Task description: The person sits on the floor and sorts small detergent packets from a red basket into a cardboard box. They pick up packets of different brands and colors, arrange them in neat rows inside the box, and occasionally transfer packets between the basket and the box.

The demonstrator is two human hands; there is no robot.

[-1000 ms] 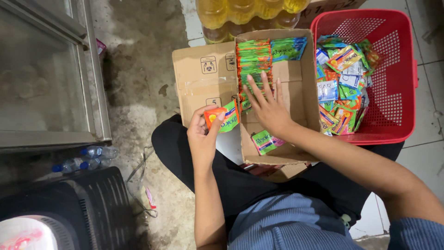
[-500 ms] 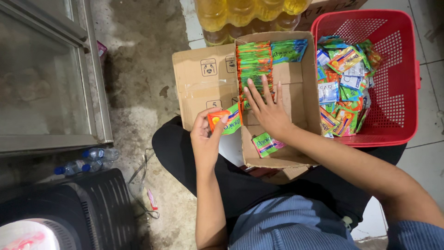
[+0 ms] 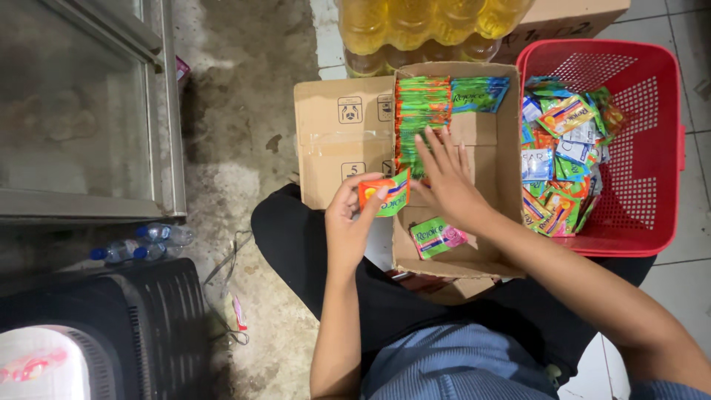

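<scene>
At frame centre the left hand [image 3: 348,218] pinches a small stack of glossy orange-and-green sachets [image 3: 385,194] between thumb and fingers. Just right of it, the right hand [image 3: 444,181] lies with fingers spread wide, flat on the row of upright green sachets [image 3: 418,111] in the brown cardboard box [image 3: 485,244]. A red mesh plastic basket [image 3: 644,148] of mixed packets sits at the right on pale floor tiles [image 3: 681,296].
</scene>
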